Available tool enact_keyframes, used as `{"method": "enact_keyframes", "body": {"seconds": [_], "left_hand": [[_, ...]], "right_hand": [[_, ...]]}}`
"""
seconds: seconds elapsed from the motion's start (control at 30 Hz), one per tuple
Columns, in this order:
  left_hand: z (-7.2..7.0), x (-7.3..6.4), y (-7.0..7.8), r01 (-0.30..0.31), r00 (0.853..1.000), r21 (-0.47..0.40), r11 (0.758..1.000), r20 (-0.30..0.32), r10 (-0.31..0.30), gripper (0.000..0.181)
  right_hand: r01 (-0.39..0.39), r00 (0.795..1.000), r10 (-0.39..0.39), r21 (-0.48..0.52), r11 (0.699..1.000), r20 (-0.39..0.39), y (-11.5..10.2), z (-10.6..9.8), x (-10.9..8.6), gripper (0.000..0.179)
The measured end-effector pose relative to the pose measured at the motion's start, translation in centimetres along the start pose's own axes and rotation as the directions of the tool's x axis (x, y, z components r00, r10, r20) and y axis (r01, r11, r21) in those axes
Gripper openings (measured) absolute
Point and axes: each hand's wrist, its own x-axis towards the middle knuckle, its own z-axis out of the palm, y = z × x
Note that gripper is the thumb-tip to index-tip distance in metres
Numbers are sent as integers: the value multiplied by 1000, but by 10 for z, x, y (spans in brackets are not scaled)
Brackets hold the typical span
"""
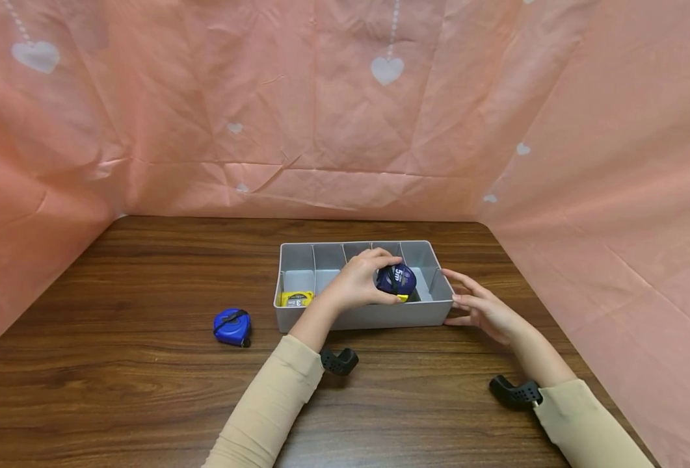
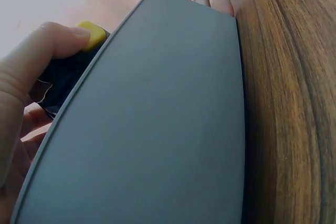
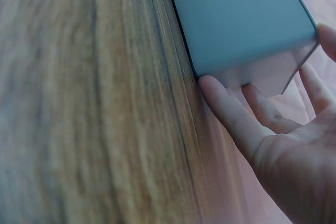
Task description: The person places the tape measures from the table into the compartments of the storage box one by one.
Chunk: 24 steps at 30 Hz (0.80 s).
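Observation:
My left hand [image 1: 361, 279] grips a dark blue tape measure [image 1: 397, 279] marked 5m, held tilted over the right part of a grey divided box [image 1: 362, 318]. In the left wrist view the thumb presses the yellow button [image 2: 93, 35] of the tape measure, just above the box's rim. At the box's right end, my right hand [image 1: 485, 311] rests its spread fingers [image 3: 226, 100] against the end wall. A yellow tape measure [image 1: 296, 299] lies in the leftmost compartment.
A bright blue tape measure [image 1: 232, 327] with a black strap lies on the wooden table [image 1: 116, 338], left of the box. Pink cloth [image 1: 321, 117] with white hearts hangs along the back and both sides. Black wrist mounts [image 1: 340, 362] sit under each forearm.

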Motion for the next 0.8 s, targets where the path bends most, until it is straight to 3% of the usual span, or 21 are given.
{"method": "enact_keyframes", "body": {"seconds": [0.33, 0.8], "left_hand": [[1, 1, 5, -20, 1000, 117, 993, 21, 18, 71], [2, 0, 6, 41, 999, 134, 990, 27, -45, 69]], "right_hand": [[-2, 1000, 2, -4, 1000, 0, 0, 0, 0, 56], [-1, 1000, 1, -6, 1000, 4, 0, 0, 0, 56]]}}
